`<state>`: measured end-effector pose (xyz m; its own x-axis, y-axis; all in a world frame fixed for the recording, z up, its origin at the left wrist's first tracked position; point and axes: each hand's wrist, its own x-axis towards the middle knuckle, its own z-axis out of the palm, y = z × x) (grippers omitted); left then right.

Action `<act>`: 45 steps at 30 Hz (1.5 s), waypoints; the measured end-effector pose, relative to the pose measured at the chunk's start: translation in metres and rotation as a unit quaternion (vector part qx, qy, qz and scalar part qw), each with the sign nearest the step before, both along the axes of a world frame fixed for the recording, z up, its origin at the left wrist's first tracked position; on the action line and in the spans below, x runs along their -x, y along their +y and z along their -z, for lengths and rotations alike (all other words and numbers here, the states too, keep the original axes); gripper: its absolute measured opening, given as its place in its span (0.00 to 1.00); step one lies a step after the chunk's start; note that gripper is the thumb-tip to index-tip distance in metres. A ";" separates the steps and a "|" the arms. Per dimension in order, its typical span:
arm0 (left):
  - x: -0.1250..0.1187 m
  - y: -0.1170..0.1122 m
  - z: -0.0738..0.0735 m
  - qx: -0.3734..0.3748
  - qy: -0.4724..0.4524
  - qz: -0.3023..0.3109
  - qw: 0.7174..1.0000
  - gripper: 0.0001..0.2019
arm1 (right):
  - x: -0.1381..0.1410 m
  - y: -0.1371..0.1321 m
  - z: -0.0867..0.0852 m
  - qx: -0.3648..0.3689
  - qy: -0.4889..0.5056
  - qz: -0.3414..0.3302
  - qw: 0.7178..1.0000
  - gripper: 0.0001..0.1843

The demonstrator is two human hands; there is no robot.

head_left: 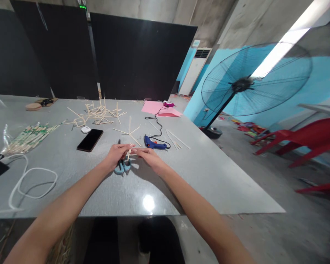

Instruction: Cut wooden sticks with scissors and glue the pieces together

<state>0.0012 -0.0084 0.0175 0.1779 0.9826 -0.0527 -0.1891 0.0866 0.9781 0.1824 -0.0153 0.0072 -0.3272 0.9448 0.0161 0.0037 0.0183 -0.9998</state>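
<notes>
My left hand point(119, 152) and my right hand point(147, 155) meet above the grey table, both closed on thin wooden sticks point(129, 154). The fingertips hide where the sticks join. Just beneath lies a pair of scissors point(123, 167) with light blue handles, its blades partly covered by my left hand. To the right of my right hand rests a blue glue gun point(156, 143) on its side, its black cord running back. Behind my hands stands a small figure of joined sticks point(129, 132). Several loose sticks point(173, 138) lie right of the glue gun.
A black phone point(90, 140) and white earbud case point(85, 129) lie left. Behind them are joined stick frames point(100, 112). A bag of sticks point(30, 137) and white cable point(34, 169) are farther left. Pink paper point(156, 108) lies at the back; a large fan point(242, 85) stands right.
</notes>
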 end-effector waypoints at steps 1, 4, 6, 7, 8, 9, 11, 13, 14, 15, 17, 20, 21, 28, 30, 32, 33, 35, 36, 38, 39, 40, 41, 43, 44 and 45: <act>-0.001 -0.001 0.000 -0.003 -0.003 -0.009 1.000 0.23 | 0.000 0.001 0.001 0.006 -0.006 0.006 1.000 0.13; -0.003 -0.003 0.002 -0.016 -0.020 -0.042 0.999 0.21 | 0.000 0.002 0.001 0.026 -0.007 -0.005 1.000 0.13; -0.006 -0.005 0.003 -0.024 -0.034 -0.060 0.997 0.22 | 0.002 0.000 0.000 0.033 -0.002 -0.020 0.999 0.14; -0.007 -0.006 0.004 -0.025 -0.040 -0.066 0.997 0.22 | 0.002 -0.001 -0.001 0.032 -0.003 -0.025 0.999 0.15; -0.009 -0.007 0.005 -0.025 -0.047 -0.069 0.996 0.22 | 0.003 -0.003 -0.001 0.030 -0.008 -0.029 0.999 0.16; -0.010 -0.009 0.005 -0.022 -0.053 -0.070 0.996 0.23 | 0.004 -0.004 -0.001 0.028 -0.015 -0.034 0.999 0.18; -0.013 -0.012 0.006 -0.014 -0.060 -0.067 0.996 0.23 | 0.005 -0.005 -0.001 0.024 -0.024 -0.053 0.998 0.20; -0.014 -0.013 0.006 -0.005 -0.063 -0.061 0.996 0.23 | 0.004 -0.006 0.000 0.019 -0.026 -0.070 0.997 0.21; -0.015 -0.014 0.006 0.001 -0.063 -0.056 0.996 0.23 | 0.004 -0.005 0.000 0.015 -0.025 -0.073 0.997 0.21; -0.015 -0.014 0.006 0.007 -0.063 -0.051 0.997 0.23 | 0.003 -0.004 0.001 0.009 -0.023 -0.073 0.997 0.22; -0.015 -0.015 0.005 0.018 -0.062 -0.038 0.997 0.26 | 0.002 -0.002 0.002 -0.003 -0.022 -0.065 0.998 0.24; -0.016 -0.016 0.006 0.024 -0.058 -0.027 0.998 0.27 | 0.002 0.001 0.005 -0.019 -0.030 -0.062 0.997 0.27; -0.017 -0.016 0.006 0.022 -0.057 -0.028 0.998 0.27 | 0.003 0.001 0.005 -0.023 -0.035 -0.062 0.997 0.28; -0.017 -0.017 0.007 -0.020 -0.037 -0.033 0.999 0.25 | 0.000 -0.001 0.001 -0.082 -0.061 -0.049 0.994 0.27; -0.013 -0.011 0.007 -0.046 -0.022 -0.028 0.998 0.24 | -0.003 -0.003 -0.003 -0.099 -0.072 -0.042 0.992 0.26; -0.004 -0.002 0.004 -0.060 -0.005 -0.016 0.998 0.26 | -0.006 -0.003 -0.005 -0.110 -0.078 -0.033 0.990 0.25; 0.002 0.004 0.002 -0.055 0.002 -0.003 0.998 0.29 | -0.007 -0.003 -0.006 -0.118 -0.083 -0.031 0.989 0.24; 0.014 0.014 -0.004 0.013 0.033 0.073 0.997 0.36 | -0.008 -0.003 -0.006 -0.165 -0.111 -0.026 0.980 0.24; 0.020 0.017 -0.007 0.040 0.046 0.108 0.992 0.37 | -0.007 -0.003 -0.005 -0.210 -0.136 -0.021 0.968 0.25; 0.030 0.020 -0.014 0.081 0.070 0.169 0.980 0.37 | -0.007 -0.002 -0.003 -0.307 -0.185 -0.009 0.934 0.23; 0.033 0.019 -0.017 0.093 0.081 0.197 0.973 0.36 | -0.007 -0.001 -0.002 -0.357 -0.210 -0.006 0.910 0.22; 0.035 0.017 -0.019 0.103 0.091 0.229 0.964 0.36 | -0.008 -0.001 -0.002 -0.402 -0.237 -0.006 0.884 0.20; 0.036 0.015 -0.020 0.109 0.101 0.260 0.954 0.35 | -0.009 0.000 -0.002 -0.442 -0.267 -0.008 0.857 0.19; 0.035 0.010 -0.021 0.112 0.111 0.307 0.938 0.34 | -0.012 0.002 -0.004 -0.516 -0.337 -0.006 0.787 0.17; 0.034 0.009 -0.021 0.112 0.110 0.319 0.935 0.32 | -0.014 0.003 -0.005 -0.548 -0.372 -0.001 0.749 0.17; 0.033 0.008 -0.020 0.114 0.106 0.323 0.934 0.30 | -0.016 0.003 -0.006 -0.573 -0.398 0.004 0.716 0.17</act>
